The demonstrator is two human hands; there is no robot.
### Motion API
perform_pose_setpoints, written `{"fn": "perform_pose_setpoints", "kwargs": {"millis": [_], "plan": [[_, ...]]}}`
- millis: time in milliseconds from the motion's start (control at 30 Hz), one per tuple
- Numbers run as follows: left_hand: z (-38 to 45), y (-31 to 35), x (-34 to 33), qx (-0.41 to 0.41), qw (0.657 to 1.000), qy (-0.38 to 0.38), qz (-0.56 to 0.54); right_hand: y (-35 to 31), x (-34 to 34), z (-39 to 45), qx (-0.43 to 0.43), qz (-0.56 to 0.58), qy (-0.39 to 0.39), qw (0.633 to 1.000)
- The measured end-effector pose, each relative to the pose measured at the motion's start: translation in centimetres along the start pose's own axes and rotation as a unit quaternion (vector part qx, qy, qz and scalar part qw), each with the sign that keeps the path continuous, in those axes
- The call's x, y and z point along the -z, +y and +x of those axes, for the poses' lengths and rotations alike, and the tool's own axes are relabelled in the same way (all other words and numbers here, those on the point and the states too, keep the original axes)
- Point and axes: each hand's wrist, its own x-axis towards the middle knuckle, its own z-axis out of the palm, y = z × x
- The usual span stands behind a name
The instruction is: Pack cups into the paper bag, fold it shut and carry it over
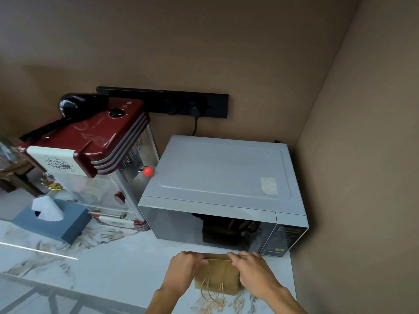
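A brown paper bag (217,276) stands on the marble counter just in front of the microwave, its twine handles hanging down the near face. The top of the bag is folded over. My left hand (184,269) grips the bag's top left corner and my right hand (254,270) grips the top right corner, fingers pressed on the fold. No cups are visible; the bag's inside is hidden.
A grey microwave (223,193) stands directly behind the bag, close to the right wall. Left of it is a red popcorn machine (95,159) and a blue tissue box (53,219). The marble counter (108,264) stretches leftward; its front edge runs near my wrists.
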Motion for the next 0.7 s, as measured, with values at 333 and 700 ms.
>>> {"fn": "perform_pose_setpoints", "kwargs": {"millis": [333,700], "plan": [[-1.7,-0.3,-0.8,0.024,0.991,0.077,-0.109,-1.3,0.1,-1.5,0.008,0.067,0.06,0.996],[-2.9,0.2,-0.3,-0.022,0.978,0.188,-0.084,-2.3,3.9,-3.7,0.006,0.082,0.156,0.984]]}}
